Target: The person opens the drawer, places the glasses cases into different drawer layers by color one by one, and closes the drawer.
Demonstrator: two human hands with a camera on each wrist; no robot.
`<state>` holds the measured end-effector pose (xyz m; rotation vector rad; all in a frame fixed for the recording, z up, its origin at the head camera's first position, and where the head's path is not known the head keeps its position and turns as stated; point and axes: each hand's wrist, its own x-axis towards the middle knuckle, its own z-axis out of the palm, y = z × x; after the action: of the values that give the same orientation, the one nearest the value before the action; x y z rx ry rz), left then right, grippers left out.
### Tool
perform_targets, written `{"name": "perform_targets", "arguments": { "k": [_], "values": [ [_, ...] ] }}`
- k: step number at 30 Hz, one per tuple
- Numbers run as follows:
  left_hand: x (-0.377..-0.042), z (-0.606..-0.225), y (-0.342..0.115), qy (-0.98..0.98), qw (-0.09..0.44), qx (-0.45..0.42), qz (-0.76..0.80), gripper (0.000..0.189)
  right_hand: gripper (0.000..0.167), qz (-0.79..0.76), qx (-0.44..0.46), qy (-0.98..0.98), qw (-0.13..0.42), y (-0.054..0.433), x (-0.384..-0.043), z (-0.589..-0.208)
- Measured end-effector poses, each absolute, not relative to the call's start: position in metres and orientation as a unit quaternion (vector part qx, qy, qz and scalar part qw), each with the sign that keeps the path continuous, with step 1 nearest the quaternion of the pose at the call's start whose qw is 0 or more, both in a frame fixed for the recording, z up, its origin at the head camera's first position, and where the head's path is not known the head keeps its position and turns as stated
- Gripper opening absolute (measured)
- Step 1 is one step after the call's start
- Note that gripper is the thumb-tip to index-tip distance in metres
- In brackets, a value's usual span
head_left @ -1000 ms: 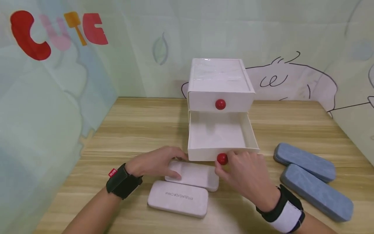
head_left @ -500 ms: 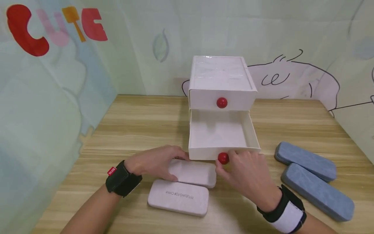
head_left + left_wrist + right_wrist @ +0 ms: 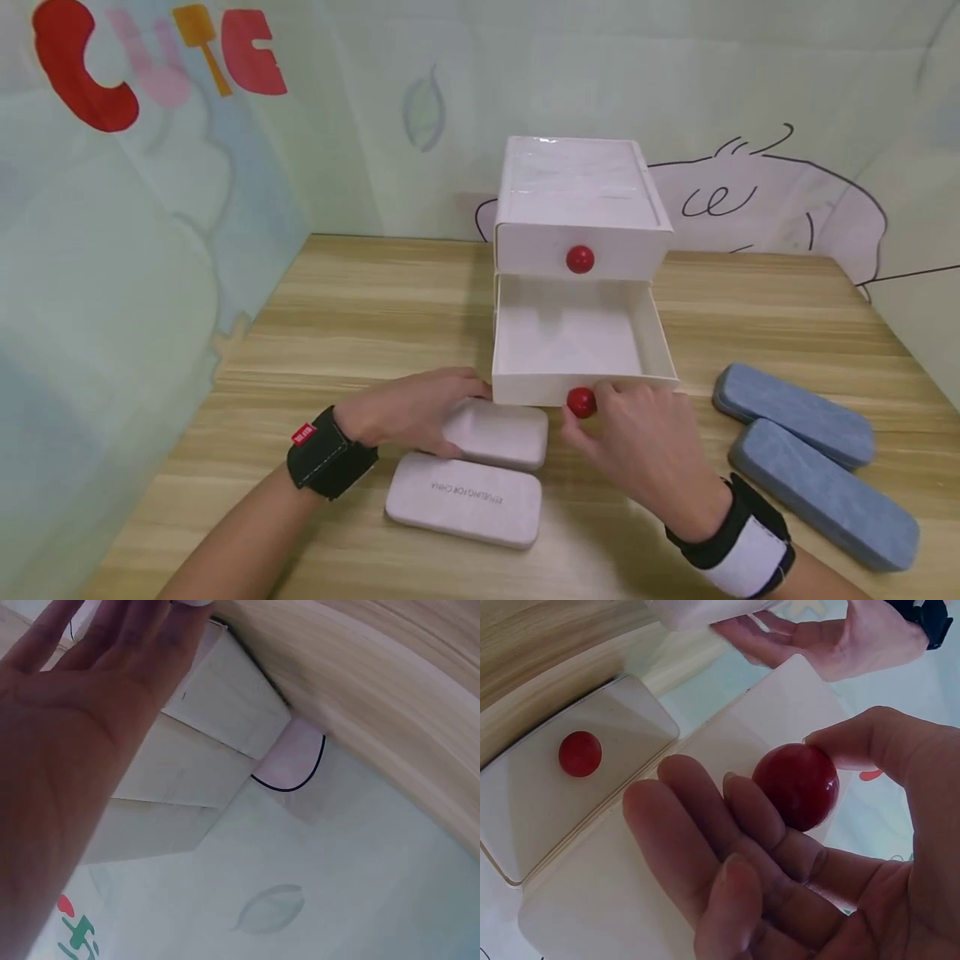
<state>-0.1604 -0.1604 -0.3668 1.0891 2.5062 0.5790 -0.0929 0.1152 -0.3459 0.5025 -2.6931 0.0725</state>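
In the head view my left hand [image 3: 416, 414] grips the left part of a pale oblong case, like a glasses case [image 3: 502, 433], in front of the drawer. Its thumb lies along the near edge, and the other fingertips are partly hidden. A second pale case [image 3: 465, 500] with printed lettering lies just nearer. My right hand [image 3: 645, 450] pinches the red knob [image 3: 581, 402] of the pulled-out drawer [image 3: 532, 389]; in the right wrist view, thumb and fingers touch this round knob [image 3: 799, 787]. Nothing shows inside the drawer. The left wrist view mostly shows my left palm [image 3: 67, 750].
The white drawer cabinet [image 3: 577, 183] stands at the back, its top drawer pushed in. Below the pulled-out drawer, another red knob [image 3: 580, 754] shows in the right wrist view. Two blue cases [image 3: 795, 412] lie to the right on the wooden table [image 3: 360, 317].
The far pale case has shifted slightly left relative to the drawer, and my left hand covers more of it. My right hand keeps its hold on the knob. The head view has shifted slightly.
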Motion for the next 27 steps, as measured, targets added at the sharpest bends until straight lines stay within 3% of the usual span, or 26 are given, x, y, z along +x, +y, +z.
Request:
{"name": "perform_targets", "arguments": {
  "k": [10, 27],
  "values": [
    [-0.164, -0.369, -0.165, 0.885, 0.144, 0.399, 0.191, 0.066, 0.043, 0.032, 0.190, -0.957, 0.215, 0.115, -0.091, -0.348],
    [-0.173, -0.344, -0.198, 0.936, 0.143, 0.270, 0.174, 0.062, 0.049, 0.025, 0.196, -0.954, 0.226, 0.116, -0.090, -0.347]
  ]
}}
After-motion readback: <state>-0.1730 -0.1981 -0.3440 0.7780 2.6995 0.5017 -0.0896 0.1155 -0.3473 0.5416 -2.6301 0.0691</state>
